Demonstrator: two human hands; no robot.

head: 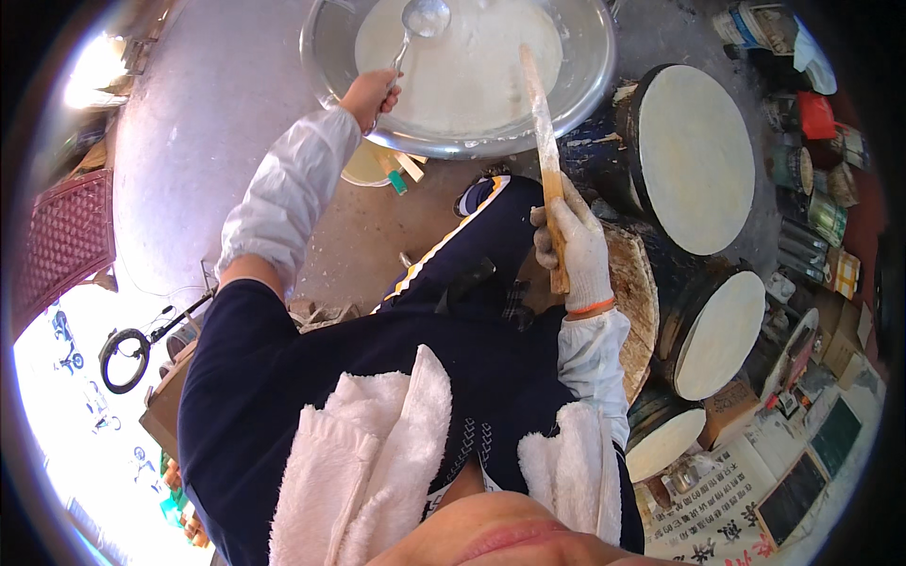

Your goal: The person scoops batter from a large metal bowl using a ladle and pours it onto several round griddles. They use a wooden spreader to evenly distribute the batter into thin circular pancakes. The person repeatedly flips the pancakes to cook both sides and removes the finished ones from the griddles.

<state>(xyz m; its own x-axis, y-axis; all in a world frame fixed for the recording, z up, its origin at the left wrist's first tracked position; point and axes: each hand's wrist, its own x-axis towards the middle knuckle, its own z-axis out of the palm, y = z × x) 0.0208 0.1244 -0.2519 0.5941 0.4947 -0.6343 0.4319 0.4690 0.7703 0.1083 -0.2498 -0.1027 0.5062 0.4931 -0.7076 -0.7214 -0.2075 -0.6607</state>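
Note:
A wide metal basin (600, 71) at the top of the view contains a pale, whitish liquid or batter (463, 85). My bare left hand (373, 99) grips the handle of a metal ladle (426, 17) by the basin's near left rim. The ladle's round bowl is over the pale mixture. In a white knit glove, my right hand (577, 237) is closed around the lower part of a long wooden stick (543, 134). Whitish residue coats the stick's upper part, and its far tip reaches over the mixture; whether it touches the surface I cannot tell.
Several dark drum-like vessels with pale round tops, including a large one (697, 159) and a smaller one (720, 336), stand on the right. Below the basin sits a yellowish bowl (364, 166) with a green-tipped stick (396, 182). A ring-shaped lamp (124, 361) is at left.

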